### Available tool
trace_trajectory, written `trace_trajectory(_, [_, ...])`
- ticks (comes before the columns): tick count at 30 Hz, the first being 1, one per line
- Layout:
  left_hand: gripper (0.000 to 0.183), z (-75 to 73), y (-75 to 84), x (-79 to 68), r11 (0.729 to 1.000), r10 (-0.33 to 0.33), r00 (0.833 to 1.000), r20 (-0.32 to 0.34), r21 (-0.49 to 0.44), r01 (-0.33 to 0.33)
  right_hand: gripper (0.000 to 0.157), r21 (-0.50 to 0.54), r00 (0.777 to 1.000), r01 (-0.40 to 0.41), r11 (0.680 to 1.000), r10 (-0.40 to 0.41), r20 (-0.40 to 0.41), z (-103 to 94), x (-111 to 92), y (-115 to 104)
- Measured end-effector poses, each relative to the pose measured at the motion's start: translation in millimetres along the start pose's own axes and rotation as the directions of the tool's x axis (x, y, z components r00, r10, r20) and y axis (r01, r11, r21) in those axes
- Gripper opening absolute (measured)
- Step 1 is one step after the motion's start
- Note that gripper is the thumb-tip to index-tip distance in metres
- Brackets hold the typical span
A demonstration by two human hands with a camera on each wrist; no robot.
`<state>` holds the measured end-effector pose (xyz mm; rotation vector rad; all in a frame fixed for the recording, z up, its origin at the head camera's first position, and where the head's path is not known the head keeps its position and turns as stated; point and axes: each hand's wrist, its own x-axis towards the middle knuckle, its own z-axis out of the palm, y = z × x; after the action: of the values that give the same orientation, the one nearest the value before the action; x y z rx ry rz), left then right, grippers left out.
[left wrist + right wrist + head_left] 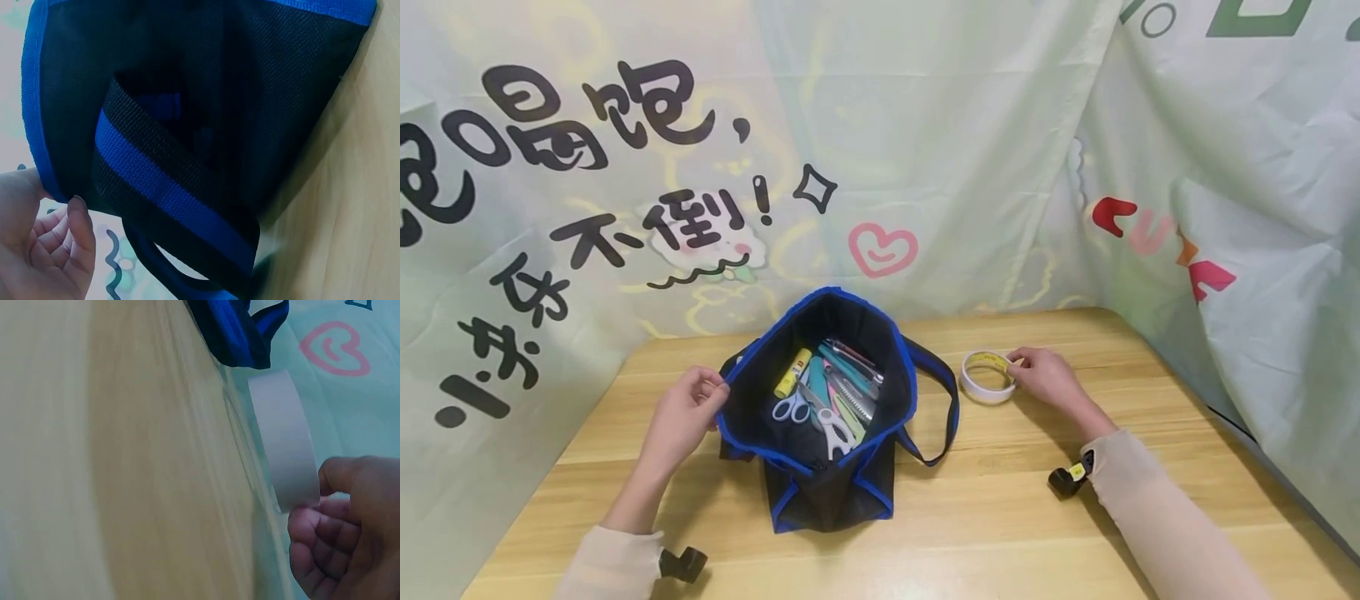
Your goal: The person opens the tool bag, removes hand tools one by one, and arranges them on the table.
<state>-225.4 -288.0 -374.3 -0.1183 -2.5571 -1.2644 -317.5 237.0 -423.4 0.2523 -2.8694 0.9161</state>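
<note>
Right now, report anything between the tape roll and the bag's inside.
Left of the tape roll, the looped handle and right rim of the bag stand in the way; nothing else visible does.

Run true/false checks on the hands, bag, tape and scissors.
1. The right hand holds the tape roll. True.
2. The left hand grips the bag by its rim. True.
3. The bag is closed. False: its mouth is open.
4. The tape roll is inside the bag. False: it is outside.
5. A yellow tube lies in the bag. True.
6. The scissors lie outside the bag. False: they are inside.
</note>
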Motion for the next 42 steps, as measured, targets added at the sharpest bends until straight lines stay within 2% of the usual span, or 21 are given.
trace_trajectory(4, [0.02,3.4,-0.6,-2.2,1.0,-0.004,1.0,0.007,-0.004,0.004,0.03,0.011,1.0,-0.027,1.0,0.027,-0.008,4.5,-1.4,0.0])
trace_trajectory(9, [0.02,5.1,-0.5,-3.6,1.0,-0.013,1.0,0.001,0.002,0.013,0.03,-0.004,1.0,-0.003,1.0,0.003,-0.016,8.2,0.1,-1.2])
trace_trajectory(19, [0.019,8.2,-2.5,-4.8,0.998,-0.026,1.0,-0.003,-0.055,0.026,0.03,0.001,1.0,-0.014,1.0,0.014,-0.006,9.1,1.7,-5.4])
trace_trajectory(31, [0.015,10.4,-6.5,-0.4,0.999,-0.009,1.0,-0.001,-0.031,0.009,0.034,-0.011,1.0,-0.029,1.0,0.029,0.011,9.6,-2.8,-4.0])
trace_trajectory(36, [0.016,10.5,-4.2,-1.3,1.0,-0.016,1.0,0.012,-0.021,0.016,0.038,-0.038,1.0,-0.016,0.999,0.015,-0.023,3.8,-6.0,-13.7])
trace_trajectory(42, [0.016,10.2,-1.8,-1.7,1.0,-0.006,1.0,0.02,-0.021,0.006,0.038,-0.045,0.998,0.042,0.998,-0.044,-0.054,-10.0,-6.1,-41.8])
